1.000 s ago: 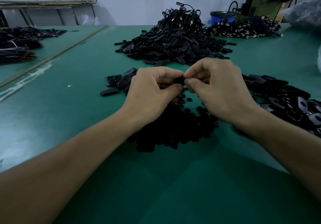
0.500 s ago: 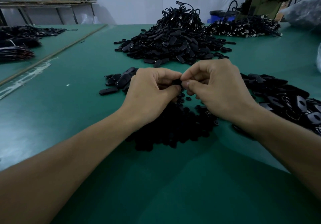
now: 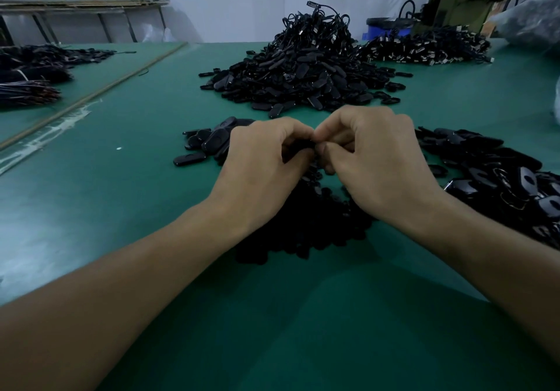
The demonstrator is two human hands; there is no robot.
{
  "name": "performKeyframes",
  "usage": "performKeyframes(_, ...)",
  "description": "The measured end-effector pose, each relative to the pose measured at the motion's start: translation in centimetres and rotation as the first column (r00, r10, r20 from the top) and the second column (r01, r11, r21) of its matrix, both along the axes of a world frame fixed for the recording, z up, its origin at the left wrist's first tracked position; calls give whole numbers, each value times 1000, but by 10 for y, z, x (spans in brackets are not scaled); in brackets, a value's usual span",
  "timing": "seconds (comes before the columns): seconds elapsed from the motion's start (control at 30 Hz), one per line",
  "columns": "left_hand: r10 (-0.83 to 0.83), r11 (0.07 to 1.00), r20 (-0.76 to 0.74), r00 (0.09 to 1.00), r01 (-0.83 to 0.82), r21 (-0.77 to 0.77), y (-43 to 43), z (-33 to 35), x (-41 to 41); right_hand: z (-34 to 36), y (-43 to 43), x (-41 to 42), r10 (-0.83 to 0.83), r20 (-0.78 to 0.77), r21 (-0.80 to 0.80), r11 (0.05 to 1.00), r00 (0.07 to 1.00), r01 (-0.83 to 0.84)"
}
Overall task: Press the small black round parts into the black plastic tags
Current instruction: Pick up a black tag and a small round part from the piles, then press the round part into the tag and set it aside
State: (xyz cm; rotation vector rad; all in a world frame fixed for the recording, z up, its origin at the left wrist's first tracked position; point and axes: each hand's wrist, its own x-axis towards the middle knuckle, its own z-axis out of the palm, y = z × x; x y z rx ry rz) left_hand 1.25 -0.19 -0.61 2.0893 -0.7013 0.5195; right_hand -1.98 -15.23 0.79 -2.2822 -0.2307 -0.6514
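Risk of a cocked insert: left hand [image 3: 266, 163] and right hand [image 3: 378, 163] both pinch one tag [image 3: 309, 144] between my fingertips, round part hidden under them, so I can't tell if it's seated, and a skewed squeeze could pop it into the dark pile [image 3: 303, 230] just below my fingers.
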Motion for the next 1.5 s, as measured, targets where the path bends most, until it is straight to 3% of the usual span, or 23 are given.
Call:
performKeyframes(0.23,52,999,11,999,-53,14,5,0,5,2,2,-2,90,5,-25,996,996,-89)
performKeyframes(0.47,-53,995,-140,989,40,-92,4,-2,9,-1,-11,4,39,27,-6,999,999,-39)
performKeyframes(0.67,-127,962,-277,953,50,-269,4,0,11,-1,-12,5,13,108,-134,991,994,1)
performKeyframes(0.8,-119,950,-305,945,19,-311,4,1,11,-4,-10,8,21,47,-214,977,999,-10)
performKeyframes(1.1,-140,953,-293,946,49,-298,2,3,6,-3,-5,6,7,112,-114,994,994,6)
performKeyframes(1.4,-148,956,-311,939,56,-288,2,1,6,-2,-6,8,37,7,-198,980,999,-35)
performKeyframes(1.5,-155,945,-325,933,43,-325,1,0,6,-3,-7,9,32,-47,-156,987,998,-39)
